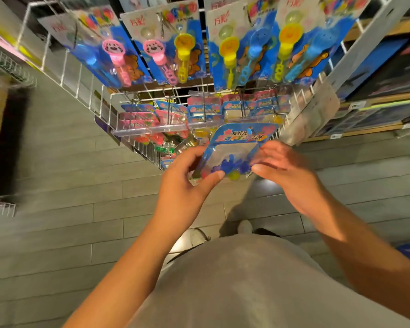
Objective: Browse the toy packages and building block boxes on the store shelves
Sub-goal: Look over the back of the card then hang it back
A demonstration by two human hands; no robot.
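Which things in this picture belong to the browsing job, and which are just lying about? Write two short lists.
Part of the job:
- blue toy package, held in both hands
- left hand, gripping its lower left edge
- right hand, pinching its lower right edge
- hanging bubble wand packs
- small packs on hooks

Just there:
- wire rack
- grey floor
- shoes

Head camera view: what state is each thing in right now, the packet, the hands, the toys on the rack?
Blue blister pack: off the rack, held tilted between both hands.
Left hand: fingers and thumb pinch the pack's lower left edge.
Right hand: thumb presses the pack's lower right corner, fingers lie behind it.
Bubble wand cards: hanging on upper hooks.
Small packs: hanging on lower hooks.
Boxes: lying stacked on side shelves.
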